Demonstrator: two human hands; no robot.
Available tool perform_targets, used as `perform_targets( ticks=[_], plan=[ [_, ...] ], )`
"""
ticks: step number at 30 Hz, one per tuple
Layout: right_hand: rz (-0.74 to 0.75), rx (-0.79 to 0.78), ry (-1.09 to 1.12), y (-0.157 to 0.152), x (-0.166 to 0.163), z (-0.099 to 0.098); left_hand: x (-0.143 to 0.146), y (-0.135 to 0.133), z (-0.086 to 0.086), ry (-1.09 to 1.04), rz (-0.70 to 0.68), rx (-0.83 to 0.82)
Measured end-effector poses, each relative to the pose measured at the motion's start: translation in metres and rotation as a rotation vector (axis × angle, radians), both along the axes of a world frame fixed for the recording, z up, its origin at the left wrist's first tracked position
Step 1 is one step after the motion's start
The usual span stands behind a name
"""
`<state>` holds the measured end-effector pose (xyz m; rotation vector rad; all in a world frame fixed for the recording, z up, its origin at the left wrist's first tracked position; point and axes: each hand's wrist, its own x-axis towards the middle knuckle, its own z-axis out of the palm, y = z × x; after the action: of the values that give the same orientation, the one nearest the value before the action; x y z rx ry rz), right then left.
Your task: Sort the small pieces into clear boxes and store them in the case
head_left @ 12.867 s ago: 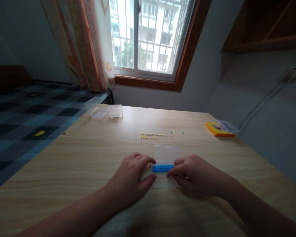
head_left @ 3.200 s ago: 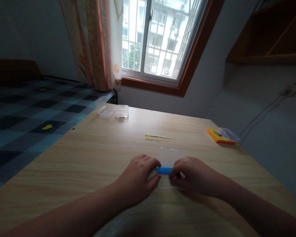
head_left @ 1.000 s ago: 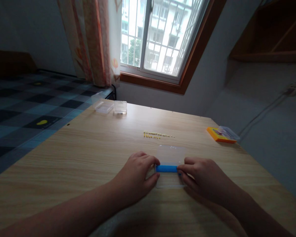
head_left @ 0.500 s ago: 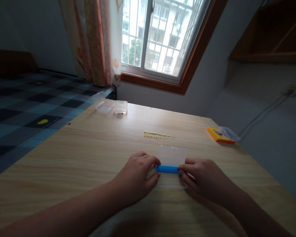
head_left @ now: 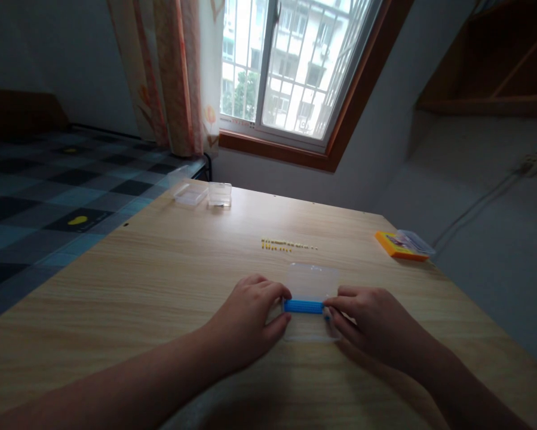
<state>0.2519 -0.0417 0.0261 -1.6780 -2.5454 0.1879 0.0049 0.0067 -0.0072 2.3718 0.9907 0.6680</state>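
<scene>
In front of me an open clear plastic box point(head_left: 312, 329) lies on the table, its transparent lid point(head_left: 315, 279) folded back on the far side. A bundle of thin blue ribbed strips point(head_left: 304, 307) lies across it. My left hand point(head_left: 253, 316) has thumb and forefinger closed around the box's left edge, by the strips' left end. My right hand point(head_left: 370, 315) pinches at the right end of the strips, and a small bit of blue shows under its fingers. Its fingertips partly hide what they hold. Beyond the lid, tiny yellow and dark pieces point(head_left: 277, 245) stand in two rows.
Two clear empty-looking cases, an open one point(head_left: 191, 193) and a smaller one point(head_left: 220, 195), stand at the far left of the table point(head_left: 160, 269). An orange-yellow box point(head_left: 400, 246) with a clear lid sits at the right edge. A checked bed point(head_left: 71, 191) adjoins the left side.
Almost nothing differs. My right fingers have shifted very slightly at the end of the blue strips; my left hand keeps its place on the box.
</scene>
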Motion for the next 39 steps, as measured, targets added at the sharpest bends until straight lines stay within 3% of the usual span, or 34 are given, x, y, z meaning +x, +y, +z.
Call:
perform_targets(
  ticks=[16,28,39],
  plan=[
    [0.045,-0.081,0.002,-0.006,-0.004,0.004,0.001,-0.001,-0.001,-0.013,-0.005,0.012],
    [0.120,-0.055,0.198,-0.003,0.001,0.002,0.001,-0.001,0.001,-0.008,-0.002,0.014],
    [0.070,-0.094,-0.004,-0.005,-0.004,0.006,0.002,-0.001,0.001,-0.001,0.000,0.011]
  ],
)
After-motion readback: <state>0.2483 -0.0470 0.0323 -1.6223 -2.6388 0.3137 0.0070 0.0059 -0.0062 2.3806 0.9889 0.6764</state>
